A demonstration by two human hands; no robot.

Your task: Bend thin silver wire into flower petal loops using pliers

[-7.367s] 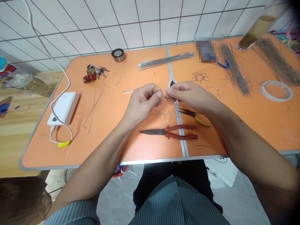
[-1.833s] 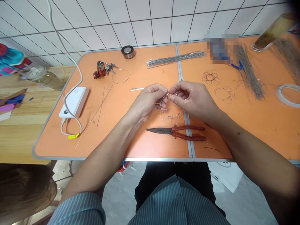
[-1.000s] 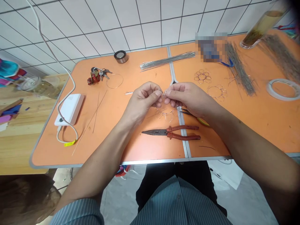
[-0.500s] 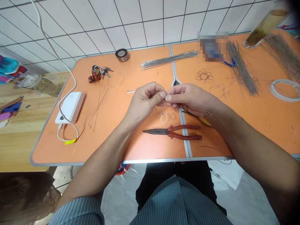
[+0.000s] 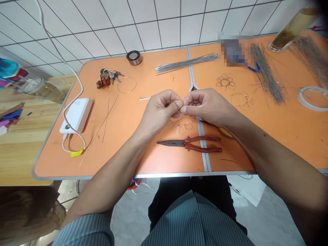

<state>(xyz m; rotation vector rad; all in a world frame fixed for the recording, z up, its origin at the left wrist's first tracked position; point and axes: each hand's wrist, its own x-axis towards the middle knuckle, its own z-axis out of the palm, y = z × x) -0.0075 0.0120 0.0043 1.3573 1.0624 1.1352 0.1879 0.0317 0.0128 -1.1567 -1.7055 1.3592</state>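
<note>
My left hand (image 5: pixel 162 108) and my right hand (image 5: pixel 207 105) meet over the middle of the table, thumbs and forefingers pinched close together. Between the fingertips is part of a thin copper-coloured wire ring (image 5: pixel 180 129) with small petal-like loops; the loops show below my hands, and its upper part is hidden behind the fingers. Red-handled long-nose pliers (image 5: pixel 188 143) lie just below, jaws pointing left. Partly under my right wrist rests a tool with a yellow handle (image 5: pixel 226 133). Beyond the hands are two wire flower shapes, one complete (image 5: pixel 225 82) and one with fewer petals (image 5: pixel 241 100).
Wire bundles (image 5: pixel 186 64) lie at the back and right. Keys (image 5: pixel 110 78), a tape roll (image 5: pixel 134 57), a white power bank (image 5: pixel 76 115) with its cable, and loose wires (image 5: pixel 104 124) are at left. A glass of tea (image 5: pixel 292 30) and a white ring roll (image 5: pixel 313 98) stand right.
The view has shifted slightly. My right hand's fingers have lifted and parted a little from the left ones, both still pinched at the wire.
</note>
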